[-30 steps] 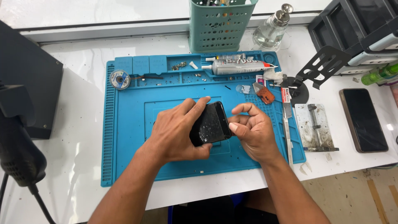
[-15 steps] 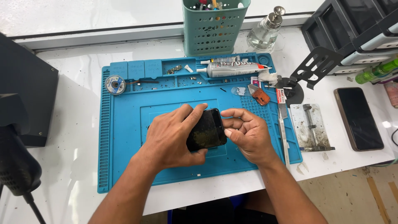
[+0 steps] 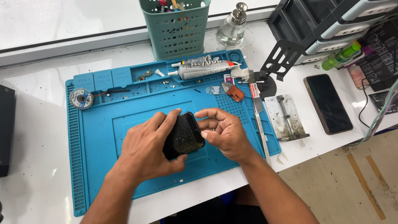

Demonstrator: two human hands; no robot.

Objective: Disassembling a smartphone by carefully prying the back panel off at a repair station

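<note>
Grip: left hand [image 3: 147, 149] clamped around dark phone [image 3: 183, 135]; right hand [image 3: 224, 133] fingertips pinching its edge.
Setting: blue repair mat [image 3: 99, 137], white tabletop [image 3: 37, 103].

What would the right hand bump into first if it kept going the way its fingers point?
The right hand points left, and its fingertips already seem to touch the dark phone held in the left hand, so it meets the phone first.
</note>
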